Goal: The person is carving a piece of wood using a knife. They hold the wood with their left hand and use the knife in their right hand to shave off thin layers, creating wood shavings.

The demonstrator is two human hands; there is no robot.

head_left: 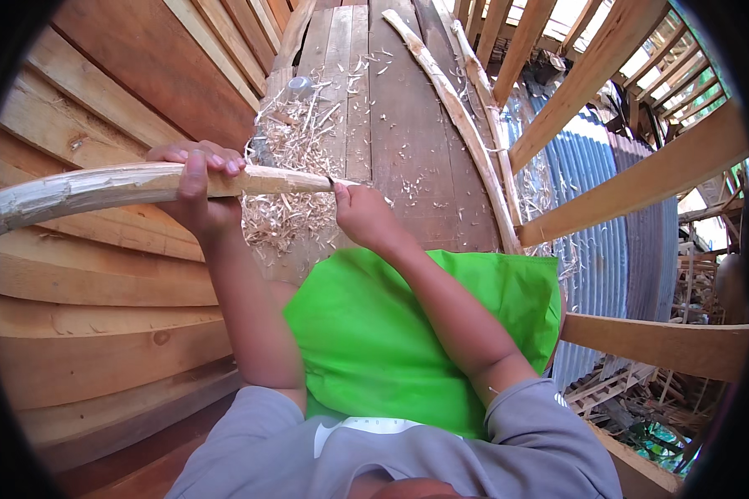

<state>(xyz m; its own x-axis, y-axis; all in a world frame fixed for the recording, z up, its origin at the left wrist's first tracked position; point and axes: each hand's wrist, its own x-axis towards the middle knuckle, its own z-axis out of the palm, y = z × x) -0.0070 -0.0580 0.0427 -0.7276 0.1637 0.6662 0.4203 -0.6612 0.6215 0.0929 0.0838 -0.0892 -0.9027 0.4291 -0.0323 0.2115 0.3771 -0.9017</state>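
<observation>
My left hand (201, 179) is wrapped round a long, pale, peeled wooden pole (83, 191), which reaches in from the left edge and narrows toward the right. Facets and rough cut marks run along its surface. At the thin end, my right hand (364, 214) is closed in a fist, with a short dark blade (331, 180) showing across the wood by the thumb. It looks like a knife; its handle is hidden in the fist. A bright green cloth (374, 333) covers my lap under both forearms.
Curly wood shavings (295, 141) lie heaped on the plank floor (408, 125), around a clear plastic cup (300, 86). Two long peeled poles (453, 108) lie at the right, beside a wooden railing (641, 200). Stacked boards (100, 283) rise close at my left. Corrugated metal sheets (595, 216) lie beyond the railing.
</observation>
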